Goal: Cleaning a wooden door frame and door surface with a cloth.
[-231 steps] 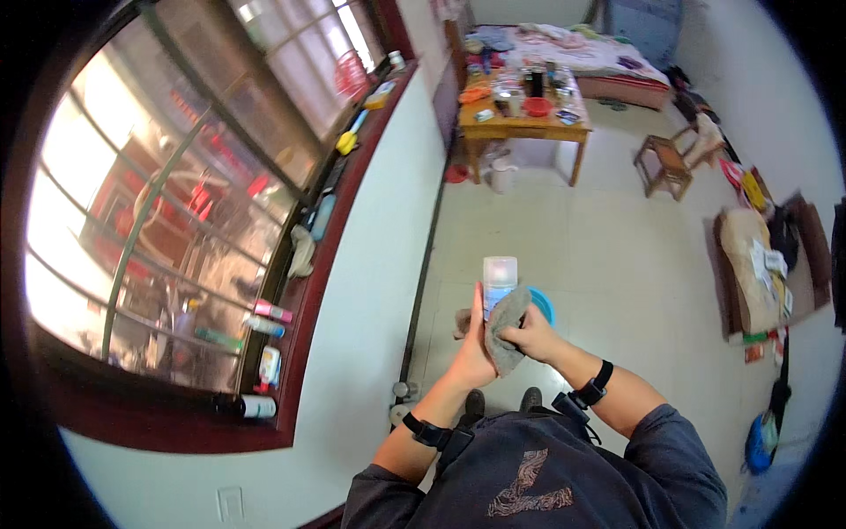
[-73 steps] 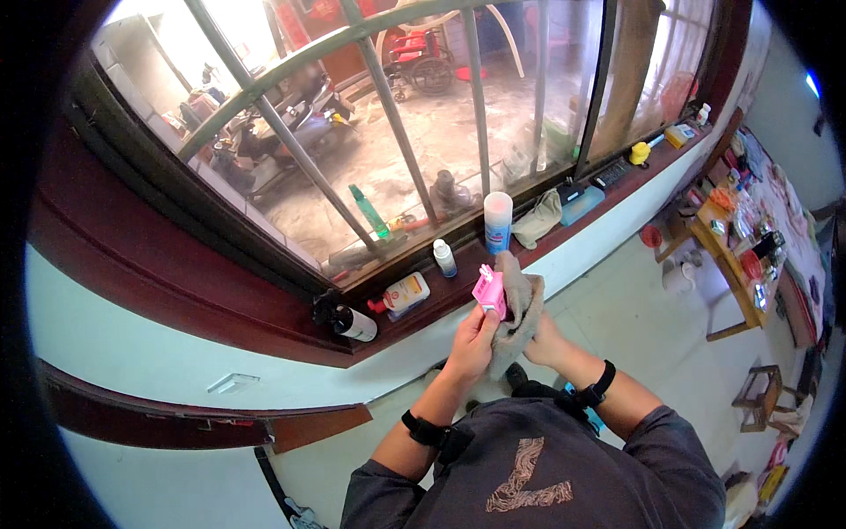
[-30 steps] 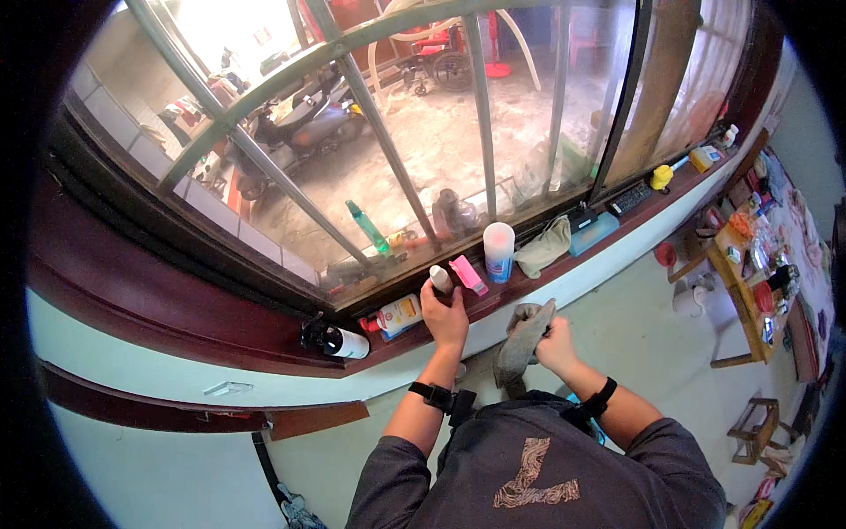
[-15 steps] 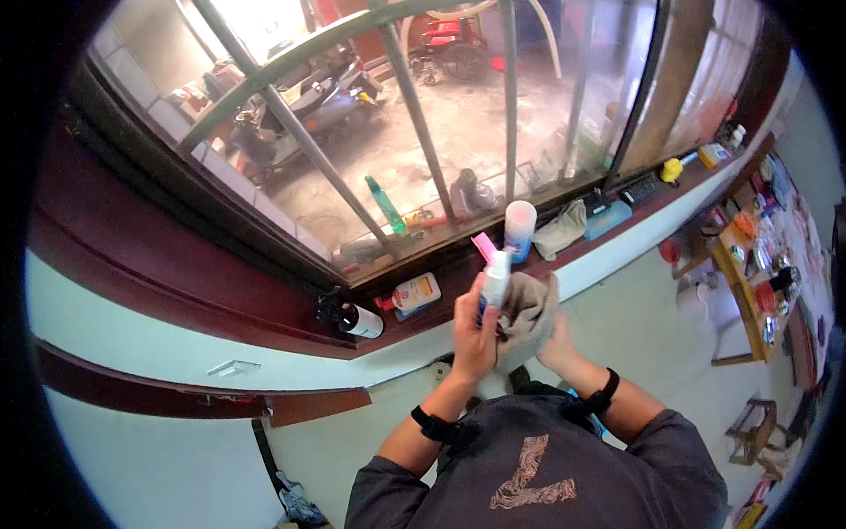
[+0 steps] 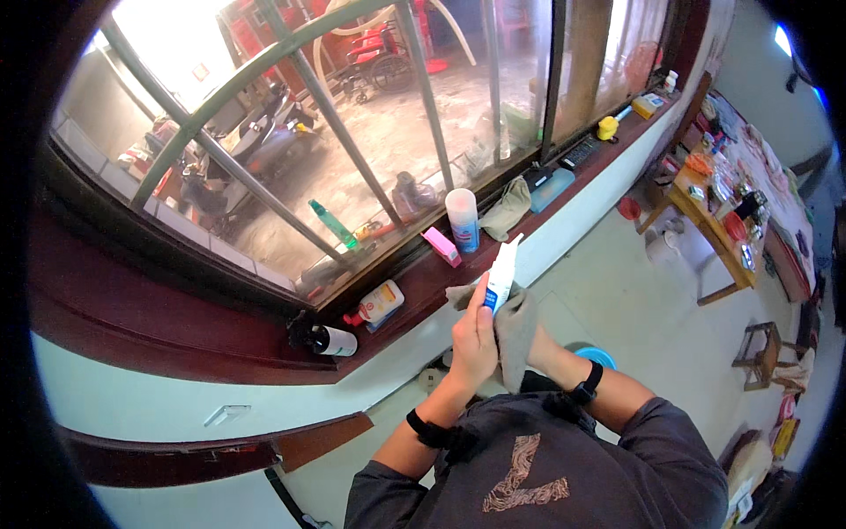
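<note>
Your left hand [image 5: 473,339] gripped a white tube [image 5: 500,275]; your right hand, hidden, clutched a grey cloth [image 5: 515,326] beside the red-brown sill [image 5: 423,282], above pale floor tiles [image 5: 634,300].

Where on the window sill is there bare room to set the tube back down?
Bare sill shows between the lying orange-capped bottle and the pink box. From the white can to the folded cloth it is crowded. Left hand holds the tube.
</note>
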Motion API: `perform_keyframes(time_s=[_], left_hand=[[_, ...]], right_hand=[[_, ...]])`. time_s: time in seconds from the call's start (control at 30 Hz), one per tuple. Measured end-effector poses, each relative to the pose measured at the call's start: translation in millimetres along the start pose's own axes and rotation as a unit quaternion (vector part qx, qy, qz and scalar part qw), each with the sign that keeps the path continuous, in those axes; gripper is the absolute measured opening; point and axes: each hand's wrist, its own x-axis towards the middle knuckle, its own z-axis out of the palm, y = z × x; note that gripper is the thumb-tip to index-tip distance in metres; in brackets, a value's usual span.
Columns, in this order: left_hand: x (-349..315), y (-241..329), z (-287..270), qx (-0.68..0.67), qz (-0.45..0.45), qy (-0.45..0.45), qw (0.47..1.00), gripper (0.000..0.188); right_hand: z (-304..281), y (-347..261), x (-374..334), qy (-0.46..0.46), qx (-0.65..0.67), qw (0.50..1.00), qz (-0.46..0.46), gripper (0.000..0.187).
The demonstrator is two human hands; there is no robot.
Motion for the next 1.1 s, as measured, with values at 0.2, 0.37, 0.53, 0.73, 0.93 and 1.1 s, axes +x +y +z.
perform_keyframes(time_s=[0.2, 0.37, 0.53, 0.73, 0.93, 1.1], left_hand=[[-0.6, 3.5, -2.2, -0.063, -0.028, -0.109, 0.992, 0.049], [-5.9, 13.9, -2.6, -0.051, -0.111, -0.147, 0.982, 0.056], [-6.6, 4.2, -3.0, 0.14, 0.1, -0.114, 0.978, 0.059], [-17.7, -3.2, 5.8, 0.27, 0.101, -0.063, 0.955, 0.071], [-13.9, -2.1, 12.7, -0.059, 0.009, -0.081, 0.995, 0.031], [1.7, 15.8, 0.5, -0.331, -0.313, -0.139, 0.879, 0.027]], right_hand=[[-13.8, -14.3, -15.5, 0.074, -0.034, 0.996, -0.046, 0.046], [-16.2, -16.7, -14.8, 0.121, 0.134, 0.983, -0.044, 0.035], [-26.8, -25.5, -8.5, 0.083, 0.138, 0.979, -0.123, 0.025], [-17.9, -55.5, -19.8, 0.143, 0.203, 0.966, -0.073, 0.027], [-43.9, -40.8, -14.3, -0.015, 0.246, 0.966, -0.074, 0.025], [-50.7, -74.8, -15.5, -0.112, 0.168, 0.979, 0.0, 0.03]])
